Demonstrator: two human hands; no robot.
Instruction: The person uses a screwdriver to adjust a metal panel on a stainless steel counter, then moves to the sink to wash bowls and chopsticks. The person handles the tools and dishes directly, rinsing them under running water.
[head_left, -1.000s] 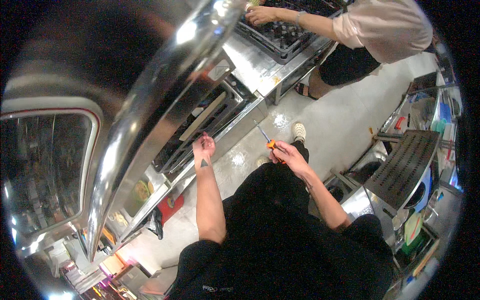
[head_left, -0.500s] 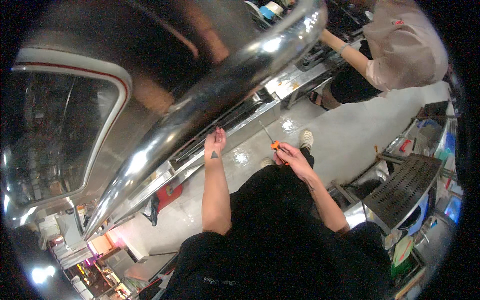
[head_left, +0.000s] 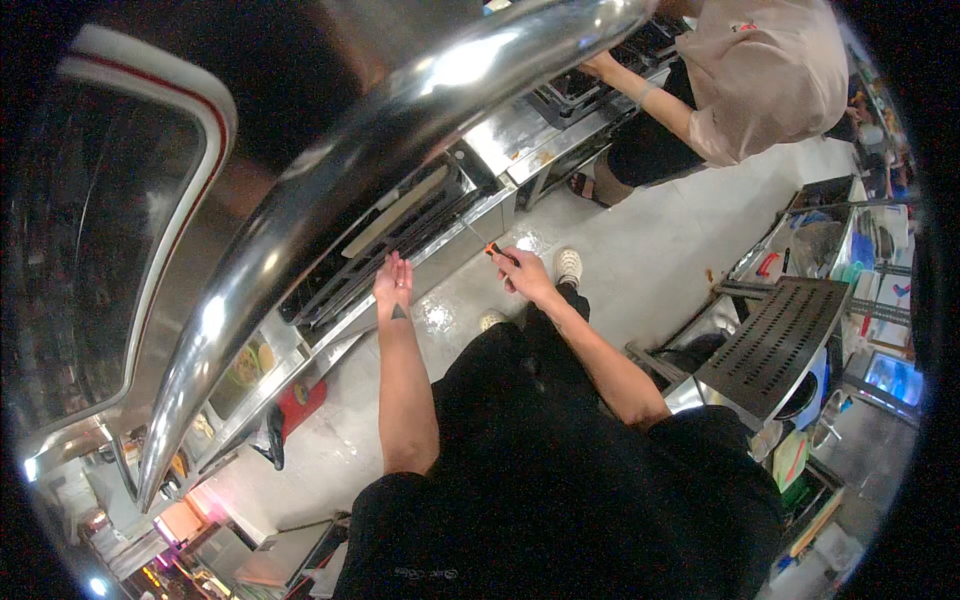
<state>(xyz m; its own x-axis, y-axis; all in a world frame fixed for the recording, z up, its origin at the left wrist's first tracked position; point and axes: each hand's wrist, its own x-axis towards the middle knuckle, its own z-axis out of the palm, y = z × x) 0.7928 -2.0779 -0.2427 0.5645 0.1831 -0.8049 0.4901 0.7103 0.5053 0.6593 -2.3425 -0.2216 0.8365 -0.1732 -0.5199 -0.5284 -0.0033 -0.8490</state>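
My right hand (head_left: 522, 274) is closed around a screwdriver (head_left: 492, 249) with an orange and black handle. Its thin shaft points up and left, with the tip close to the metal front of the cooking counter. My left hand (head_left: 394, 280) is palm up and its fingers are loosely stretched, with nothing seen in them. They lie at the edge of a long, dark grill-like appliance (head_left: 362, 248), which has slatted bars and a pale strip inside. Whether the fingertips touch it I cannot tell.
A shiny steel hood rim (head_left: 330, 170) slants over the counter. At the far right a person in a beige shirt (head_left: 765, 85) reaches over the stove (head_left: 570, 95). A perforated metal shelf (head_left: 775, 345) stands to my right. A red object (head_left: 302, 402) is on the floor at left.
The view has shifted, showing more of the appliance under the hood. My right hand has brought the screwdriver toward the counter front. My left hand's fingers have straightened somewhat.
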